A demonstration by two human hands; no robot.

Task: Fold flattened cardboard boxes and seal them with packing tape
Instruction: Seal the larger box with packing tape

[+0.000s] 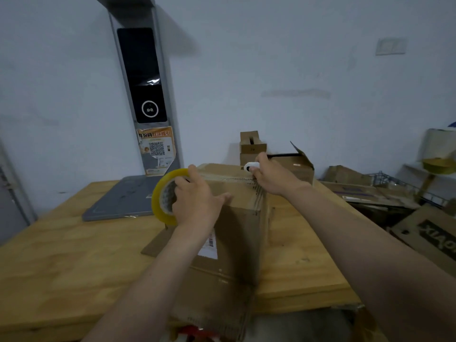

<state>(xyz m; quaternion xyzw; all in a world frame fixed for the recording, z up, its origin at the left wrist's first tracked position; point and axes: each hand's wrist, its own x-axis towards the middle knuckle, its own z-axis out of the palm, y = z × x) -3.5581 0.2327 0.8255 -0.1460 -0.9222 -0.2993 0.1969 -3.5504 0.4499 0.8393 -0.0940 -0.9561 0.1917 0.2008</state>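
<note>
Cardboard box [237, 218] stood at frame centre on the pale wooden table [74, 255], with both hands up at its top edge. The left hand [195, 201] gripped the round yellowish tape roll [164, 193] against the box's left side, fingers hooked into the core. The right hand [274, 176] was curled round a small white tool [251, 166] at the far corner. The board was matte brown, with glossy tape creased over the edge. A grey scanner stand [145, 95] rose upper left, and loose cartons [419, 233] were heaped at right.
</note>
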